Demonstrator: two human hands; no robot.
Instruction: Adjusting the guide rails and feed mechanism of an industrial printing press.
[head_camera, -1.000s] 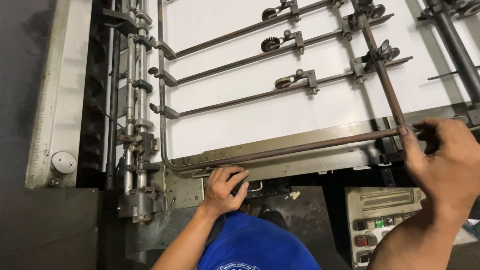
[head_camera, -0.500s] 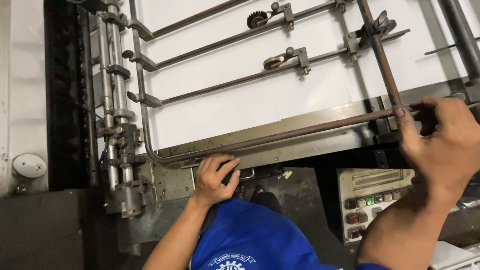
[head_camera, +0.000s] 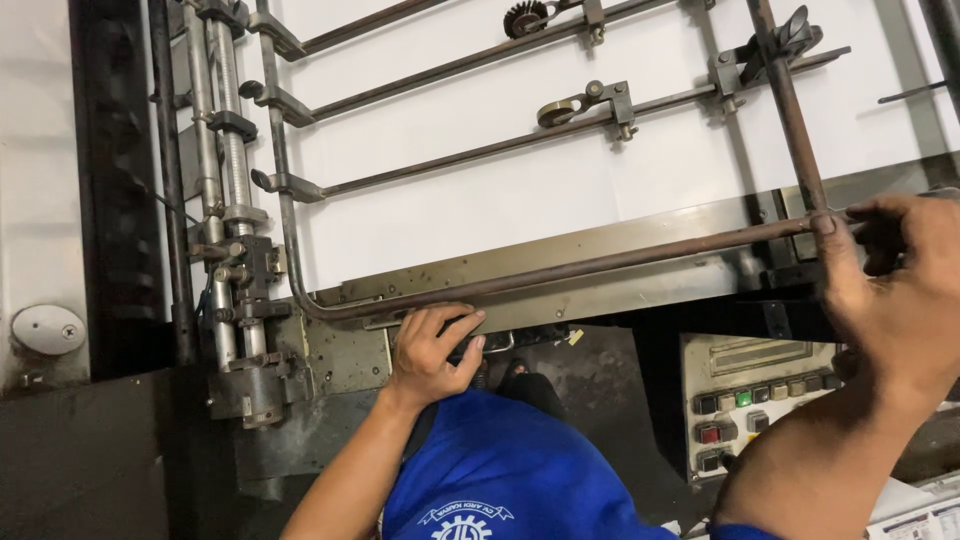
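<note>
Person stands at the near edge of a sheet-fed machine's feed board, white and flat, crossed by thin rods carrying small guide wheels.

Left hand: tucked under the near edge of the board, fingers curled around a dark part below the metal front plate. What exactly sits in that grip is hidden by the fingers; it reads as clenched, not loose. Probably bracing or working something on the underside.

Right hand: at the right end of the long brown bar that runs along the board's near edge. Thumb presses across the bar, fingers wrapped over it from behind, so a full grasp. The hand sits right by the junction where a second bar comes down from the far edge, likely because that is the stiffest place to hold.

The long bar lies just above the front plate, close along it, and curves upward at the board's near-left corner into the upright rod beside the chromed shaft column.

A control panel with coloured buttons sits below the board's near-right side, under the right forearm. Round white knob is well off to the left, on the side cover.

Blue shirt fills the bottom centre.
</note>
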